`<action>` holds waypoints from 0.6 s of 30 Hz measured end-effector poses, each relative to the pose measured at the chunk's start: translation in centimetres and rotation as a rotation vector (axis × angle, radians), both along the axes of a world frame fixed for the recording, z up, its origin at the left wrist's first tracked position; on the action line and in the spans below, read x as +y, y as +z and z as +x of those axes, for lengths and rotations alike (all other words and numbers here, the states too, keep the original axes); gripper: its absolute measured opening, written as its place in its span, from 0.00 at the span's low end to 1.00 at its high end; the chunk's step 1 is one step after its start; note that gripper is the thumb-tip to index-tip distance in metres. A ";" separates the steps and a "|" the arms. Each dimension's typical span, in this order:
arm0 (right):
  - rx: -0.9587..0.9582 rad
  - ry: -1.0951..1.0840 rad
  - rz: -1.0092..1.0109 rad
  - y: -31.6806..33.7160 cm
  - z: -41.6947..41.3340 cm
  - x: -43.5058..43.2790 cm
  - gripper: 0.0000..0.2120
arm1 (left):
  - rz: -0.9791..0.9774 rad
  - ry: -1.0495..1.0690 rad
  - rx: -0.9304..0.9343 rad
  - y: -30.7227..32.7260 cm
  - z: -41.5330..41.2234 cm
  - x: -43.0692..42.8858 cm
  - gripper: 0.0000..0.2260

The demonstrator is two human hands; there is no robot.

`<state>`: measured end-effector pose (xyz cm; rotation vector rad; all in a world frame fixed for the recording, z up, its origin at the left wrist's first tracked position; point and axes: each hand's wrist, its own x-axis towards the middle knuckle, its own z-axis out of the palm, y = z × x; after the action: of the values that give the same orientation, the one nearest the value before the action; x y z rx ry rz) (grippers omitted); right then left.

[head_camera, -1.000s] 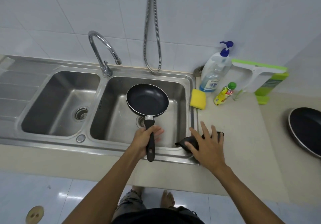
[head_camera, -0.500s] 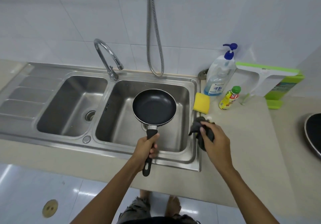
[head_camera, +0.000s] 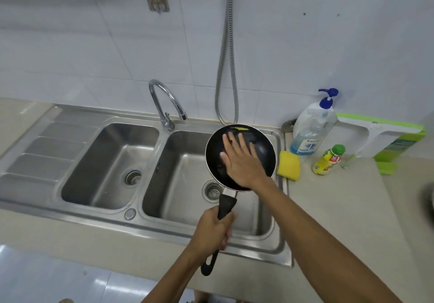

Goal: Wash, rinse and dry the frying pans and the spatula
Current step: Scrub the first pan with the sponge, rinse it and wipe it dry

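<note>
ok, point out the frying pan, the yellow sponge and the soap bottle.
frying pan (head_camera: 215,146): head view, dark inner surface, left side.
yellow sponge (head_camera: 288,165): head view, middle of its top face.
soap bottle (head_camera: 313,124): head view, clear body above the label.

Legible text: the clear pump bottle (head_camera: 312,126) with the blue dispenser, standing on the counter at the wall, carries a blue label (head_camera: 309,143) whose first letters read "Kasso"; the rest of the word curves out of sight. Print on the small yellow bottle (head_camera: 327,160) and the green box (head_camera: 399,145) is too blurred to read.
</note>
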<state>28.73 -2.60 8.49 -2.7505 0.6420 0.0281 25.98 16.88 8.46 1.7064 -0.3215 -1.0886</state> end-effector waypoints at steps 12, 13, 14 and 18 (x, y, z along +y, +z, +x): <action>-0.042 -0.081 0.116 1.8 3.9 2.4 0.28 | -0.005 -0.134 0.008 2.1 4.9 0.9 0.12; -0.011 -0.153 0.027 1.3 4.0 0.5 0.28 | -0.022 -0.117 0.010 2.3 5.6 1.0 0.14; 0.046 -0.181 -0.046 0.9 3.5 -1.0 0.29 | -0.041 -0.099 0.021 2.4 6.4 1.2 0.15; 0.151 -0.108 0.093 0.6 -0.8 1.4 0.25 | -0.047 -0.094 0.066 1.7 9.3 2.1 0.15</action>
<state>27.89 -1.21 9.10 -2.6376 0.8068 0.2367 35.24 19.01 10.11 1.6237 -0.3858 -1.1951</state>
